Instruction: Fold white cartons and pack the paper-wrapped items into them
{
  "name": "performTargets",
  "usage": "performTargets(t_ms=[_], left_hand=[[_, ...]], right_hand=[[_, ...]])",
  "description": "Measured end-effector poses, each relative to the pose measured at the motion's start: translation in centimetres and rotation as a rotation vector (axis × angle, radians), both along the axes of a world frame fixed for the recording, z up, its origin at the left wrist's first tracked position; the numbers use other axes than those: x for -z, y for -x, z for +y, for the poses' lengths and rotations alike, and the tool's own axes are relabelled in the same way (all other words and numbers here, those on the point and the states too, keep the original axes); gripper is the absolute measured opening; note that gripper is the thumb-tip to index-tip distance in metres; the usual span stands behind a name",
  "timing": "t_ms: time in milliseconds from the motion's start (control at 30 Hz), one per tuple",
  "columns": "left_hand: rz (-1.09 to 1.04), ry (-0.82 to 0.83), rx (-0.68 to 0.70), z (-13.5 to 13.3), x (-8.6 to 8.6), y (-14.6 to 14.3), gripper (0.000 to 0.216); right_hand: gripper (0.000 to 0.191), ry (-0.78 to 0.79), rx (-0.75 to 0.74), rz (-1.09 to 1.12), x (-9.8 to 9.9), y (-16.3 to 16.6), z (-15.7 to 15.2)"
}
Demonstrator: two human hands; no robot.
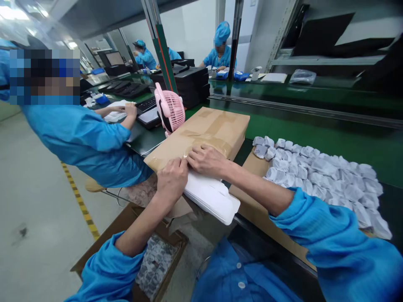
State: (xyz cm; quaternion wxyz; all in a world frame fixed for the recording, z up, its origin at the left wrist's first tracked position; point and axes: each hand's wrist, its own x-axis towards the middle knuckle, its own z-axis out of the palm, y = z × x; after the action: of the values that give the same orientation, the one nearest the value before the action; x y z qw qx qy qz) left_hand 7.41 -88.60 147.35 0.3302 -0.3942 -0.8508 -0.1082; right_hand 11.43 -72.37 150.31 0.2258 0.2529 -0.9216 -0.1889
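A brown cardboard box [204, 121] with strips of glossy tape lies in front of me. My left hand [172, 178] is closed, its fingers curled at the near edge of the box. Right beside it, my right hand [206, 161] is also closed, with bent fingertips by a wrinkled piece of tape [217, 144]. The two hands almost touch, and whatever is between their fingertips is too small to make out. Under my wrists, a stack of flat white pieces [212, 197] with rounded corners juts out from the box toward me.
Rows of small white paper-wrapped pieces [324, 172] lie on cardboard [252, 167] at right. A pink fan [170, 109] stands behind the box. A co-worker in blue [85, 138] sits at left. An open carton [166, 277] with wrapped pieces is on the floor.
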Motion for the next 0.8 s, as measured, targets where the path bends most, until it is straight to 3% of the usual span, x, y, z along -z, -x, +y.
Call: performTargets(t_ms=[100, 333, 533, 667, 800], left_hand=[[-0.012, -0.075, 0.060, 0.2, 0.2, 0.7, 0.022], [-0.095, -0.422, 0.163, 0.3, 1.9, 1.7, 0.026], [-0.189, -0.573, 0.148, 0.5, 2.3, 1.4, 0.026], [-0.229, -0.516, 0.136, 0.2, 2.0, 1.5, 0.024], [-0.204, -0.268, 0.021, 0.1, 0.7, 1.0, 0.019]], right_hand=[[0.026, 0.063, -0.029, -0.045, -0.1, 0.5, 0.4], [0.017, 0.656, -0.062, -0.152, 0.0, 2.2, 1.8], [0.013, 0.936, -0.070, -0.252, -1.0, 2.1, 1.7], [0.016, 0.834, 0.010, -0.272, -1.1, 1.6, 1.5], [0.020, 0.484, 0.083, -0.186, -0.4, 0.5, 1.0]])
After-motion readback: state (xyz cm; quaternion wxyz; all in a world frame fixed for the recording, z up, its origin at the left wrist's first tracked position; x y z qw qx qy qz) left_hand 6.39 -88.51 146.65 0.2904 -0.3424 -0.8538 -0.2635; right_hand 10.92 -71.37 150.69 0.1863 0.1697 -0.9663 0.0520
